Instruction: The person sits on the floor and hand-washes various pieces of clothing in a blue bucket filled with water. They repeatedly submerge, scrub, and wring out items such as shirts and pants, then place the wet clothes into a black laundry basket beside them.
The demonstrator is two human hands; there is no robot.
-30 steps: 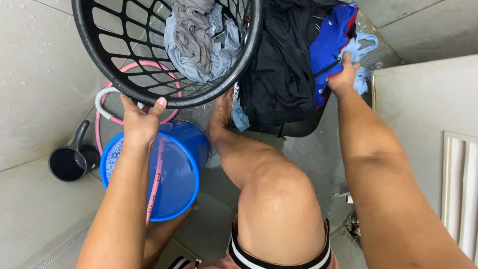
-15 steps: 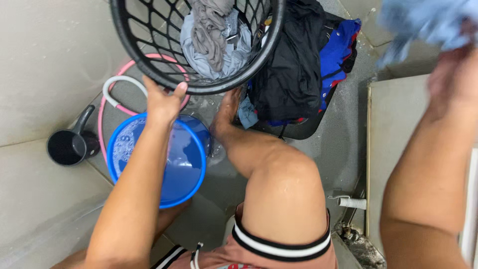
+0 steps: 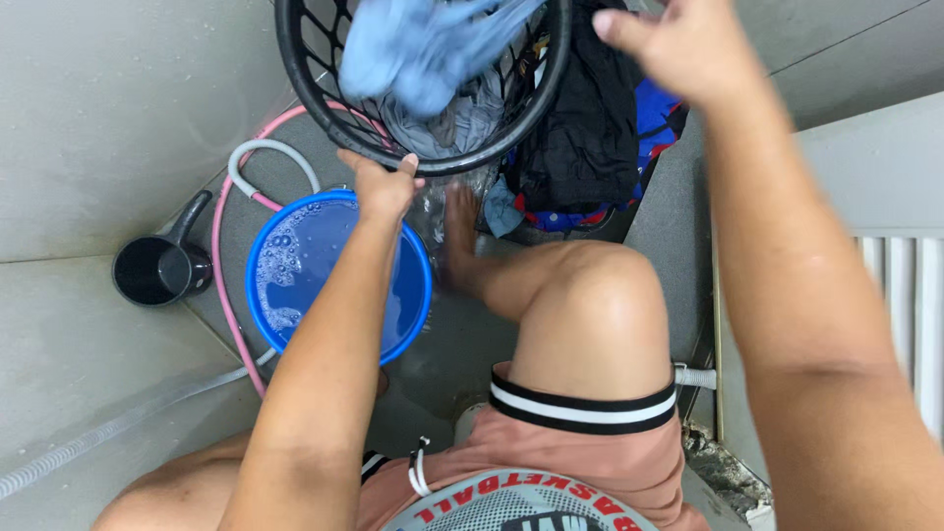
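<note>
Your left hand (image 3: 382,187) clamps the black laundry basket (image 3: 536,93) by its near rim; your right hand (image 3: 678,44) hangs open, empty; the light blue garment (image 3: 423,44) sits (blurred) inside; keep the rim steady above the blue bucket (image 3: 418,295).

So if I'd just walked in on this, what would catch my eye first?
Probably the black mesh laundry basket at the top, tipped toward the camera, with a light blue garment blurred inside it; the left hand has a grip on its near rim, while the right hand hovers open and empty to its right. Just below sits a bright blue bucket of soapy water, with a pink hose curling round it and a dark dipper to its left.
</note>
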